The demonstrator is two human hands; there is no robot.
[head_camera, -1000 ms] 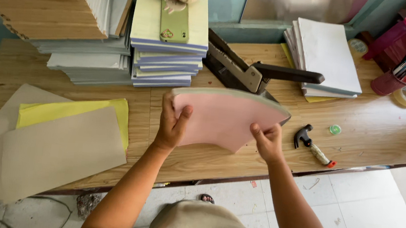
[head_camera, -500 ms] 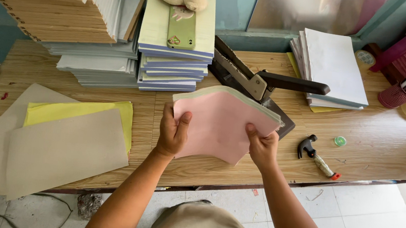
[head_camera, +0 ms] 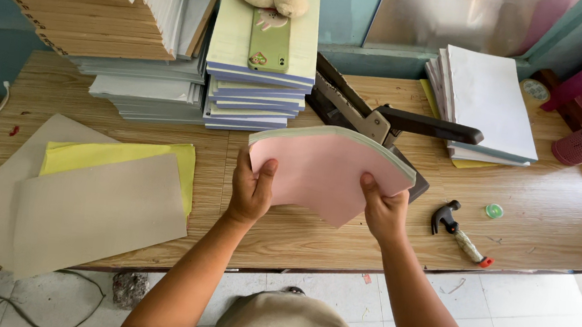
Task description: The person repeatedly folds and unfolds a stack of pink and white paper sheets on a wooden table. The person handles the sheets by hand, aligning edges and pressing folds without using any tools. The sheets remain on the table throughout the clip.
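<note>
Two hands hold one sheaf of paper [head_camera: 325, 170] above the wooden surface [head_camera: 552, 221], in front of the big black stapler [head_camera: 386, 123]. The sheaf has a pink sheet facing the camera and pale green and white edges showing along its top. It hangs clear of the surface, tilted, with one corner pointing down toward the person.

The left hand [head_camera: 252, 188] is closed on the sheaf's left edge, thumb over the pink face and fingers behind. The right hand [head_camera: 385, 210] pinches the lower right edge the same way, thumb on top. Both forearms reach up from the bottom of the view, elbows low, wrists bent slightly inward toward each other.

By my reading, the step in hand is gathering and squaring the sheaf. Any move toward the stapler would call for flush edges and a firm two-handed grip so the sheets do not fan.

Beside the left arm lie grey boards [head_camera: 90, 209] over a yellow sheet [head_camera: 116, 159]. A small hammer [head_camera: 459, 231] lies right of the right hand. Stacked pads [head_camera: 255, 90] stand behind, a phone [head_camera: 269, 40] on top.
</note>
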